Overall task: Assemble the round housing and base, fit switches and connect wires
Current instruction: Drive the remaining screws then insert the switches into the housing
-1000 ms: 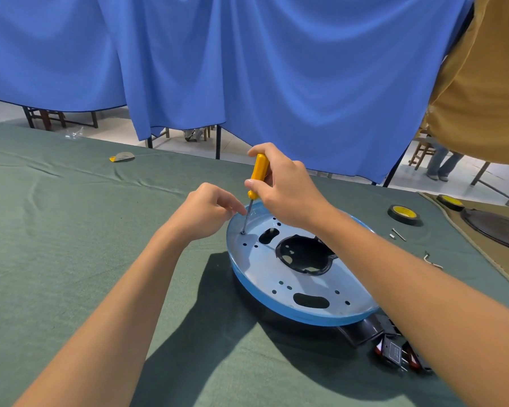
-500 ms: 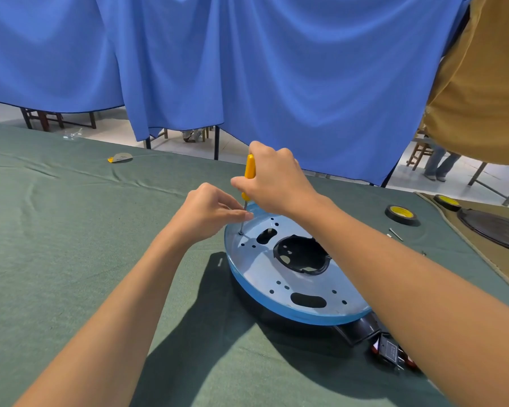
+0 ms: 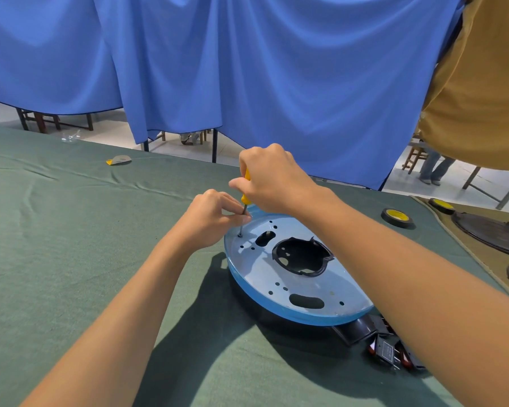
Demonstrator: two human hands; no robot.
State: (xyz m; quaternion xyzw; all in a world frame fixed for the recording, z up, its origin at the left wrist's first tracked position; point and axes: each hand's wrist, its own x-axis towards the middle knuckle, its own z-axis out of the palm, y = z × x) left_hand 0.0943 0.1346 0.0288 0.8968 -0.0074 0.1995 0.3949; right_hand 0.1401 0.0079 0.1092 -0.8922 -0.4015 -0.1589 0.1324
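Note:
A round blue base plate point(image 3: 262, 277) lies on the green cloth, with slots, small holes and a black round housing point(image 3: 301, 257) showing through its middle opening. My right hand point(image 3: 272, 179) grips a yellow-handled screwdriver point(image 3: 245, 198) held upright, its tip on a screw point(image 3: 240, 235) at the plate's far left rim. My left hand point(image 3: 210, 221) pinches the screwdriver's metal shaft just above the screw. Black and red switches point(image 3: 390, 352) lie under my right forearm beside the plate's near edge.
A yellow-and-black tape roll point(image 3: 396, 216) lies right of the plate, a second one point(image 3: 440, 204) further back. Dark round parts point(image 3: 494, 233) rest on a tan mat at right. A small yellow-grey scrap point(image 3: 118, 160) lies far left. Blue curtains hang behind the table.
My right hand has turned on the screwdriver and now covers most of its yellow handle. My left hand's fingers have closed onto the shaft near the screw.

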